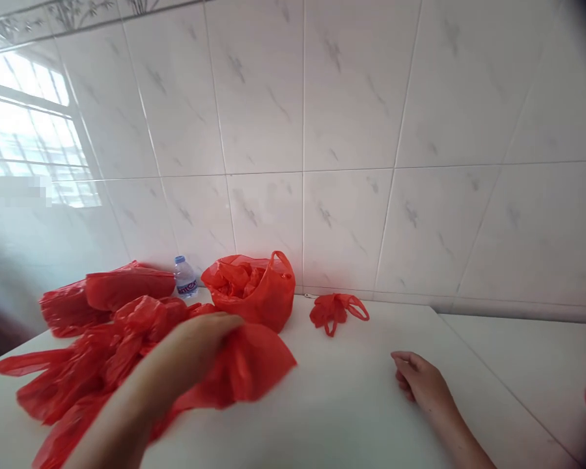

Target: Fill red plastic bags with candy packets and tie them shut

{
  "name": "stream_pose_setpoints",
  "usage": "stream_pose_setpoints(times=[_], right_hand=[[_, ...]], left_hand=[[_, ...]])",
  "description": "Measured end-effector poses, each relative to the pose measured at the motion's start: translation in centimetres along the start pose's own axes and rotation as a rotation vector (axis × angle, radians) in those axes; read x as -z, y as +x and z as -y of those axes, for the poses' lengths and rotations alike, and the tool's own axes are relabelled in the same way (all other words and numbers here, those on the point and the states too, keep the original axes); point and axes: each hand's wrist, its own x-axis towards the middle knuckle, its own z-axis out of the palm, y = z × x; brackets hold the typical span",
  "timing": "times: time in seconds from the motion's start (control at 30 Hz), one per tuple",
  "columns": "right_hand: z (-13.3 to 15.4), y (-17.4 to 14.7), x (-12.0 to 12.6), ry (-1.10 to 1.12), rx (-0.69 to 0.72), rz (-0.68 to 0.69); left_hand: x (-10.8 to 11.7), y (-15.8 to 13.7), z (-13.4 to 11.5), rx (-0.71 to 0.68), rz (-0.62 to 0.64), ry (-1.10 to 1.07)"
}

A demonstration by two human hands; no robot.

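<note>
My left hand reaches across from the left, closed on a thin red plastic bag that hangs below and to the right of it. The fingers are mostly hidden by the hand and the film, and motion blurs them a little. Over the table's right part, my right hand is held with its fingers curled in and nothing visible between them. A loose heap of crumpled red plastic bags spreads beneath and left of my left forearm.
Against the tiled wall stands a red carrier bag stuffed with more red bags. A small knotted red bag lies to its right. A water bottle and rolled red bag packs are at the back left of the white table.
</note>
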Motion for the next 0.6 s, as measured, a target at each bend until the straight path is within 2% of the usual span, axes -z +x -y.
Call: stream_pose_setpoints(times=[0.1, 0.17, 0.2, 0.3, 0.4, 0.47, 0.6], right_hand=[[0.7, -0.7, -1.5, -0.117, 0.073, -0.091], [1.5, -1.3, -3.1, -0.198, 0.169, -0.116], [1.9, -1.6, -4.0, -0.232, 0.227, -0.111], [2.9, -2.2, -6.3, -0.317, 0.401, -0.055], [3.3, -2.6, -7.4, -0.377, 0.502, -0.022], [3.2, -2.7, -7.3, -0.394, 0.530, -0.019], [2.7, -2.7, -6.2, -0.393, 0.551, -0.013]], left_hand=[[2.6, -0.6, 0.5, -0.011, -0.100, 0.388], [2.3, -0.9, 0.1, -0.053, -0.114, 0.541], [1.5, -0.8, -0.1, -0.073, -0.083, 0.526], [-3.3, 0.5, -0.7, -0.127, 0.126, 0.252], [-9.7, 3.2, -0.7, -0.146, 0.447, -0.174], [-13.9, 5.3, -0.3, -0.119, 0.450, -0.229], [-20.4, 9.4, 0.8, -0.067, 0.239, -0.311]])
